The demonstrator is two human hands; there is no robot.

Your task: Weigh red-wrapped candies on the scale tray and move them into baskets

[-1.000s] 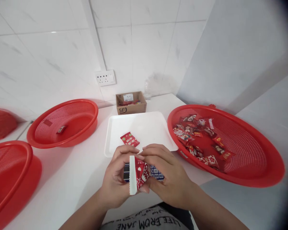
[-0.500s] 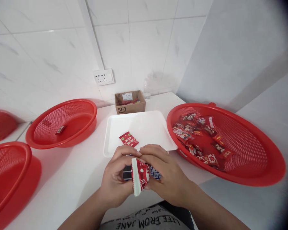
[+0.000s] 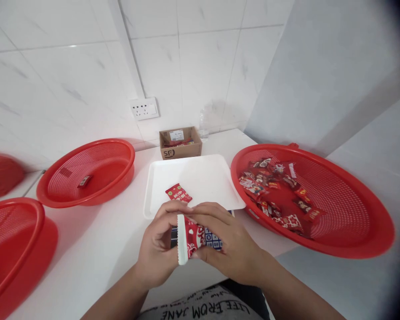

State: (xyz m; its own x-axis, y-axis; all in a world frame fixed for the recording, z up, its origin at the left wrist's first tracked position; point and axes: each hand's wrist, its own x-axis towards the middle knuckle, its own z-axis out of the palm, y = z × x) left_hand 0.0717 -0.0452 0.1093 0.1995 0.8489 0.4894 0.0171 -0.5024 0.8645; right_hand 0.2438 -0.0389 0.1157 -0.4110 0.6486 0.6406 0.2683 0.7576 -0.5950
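Observation:
Between my two hands is a red and white snack packet (image 3: 194, 238), its pale crimped end turned to the left. My left hand (image 3: 160, 244) curls round the left side, fingers along the top and thumb near the crimped edge. My right hand (image 3: 228, 244) grips the packet from the right, thumb below and fingers above. A second red packet (image 3: 178, 193) lies flat on the white tray (image 3: 205, 178) just beyond my fingers. Under my hands shows part of a blue-and-white patterned item (image 3: 214, 241), mostly covered.
On the right stands a big red basket (image 3: 346, 213) with several wrapped snacks. Two red baskets stand on the left; the far basket (image 3: 103, 178) holds one small packet (image 3: 84, 181). A cardboard box (image 3: 183, 152) and a clear plastic bottle (image 3: 203, 122) are by the wall.
The held packet has shifted slightly left and up, and its crimped end has turned a little. Both hands keep hold of it.

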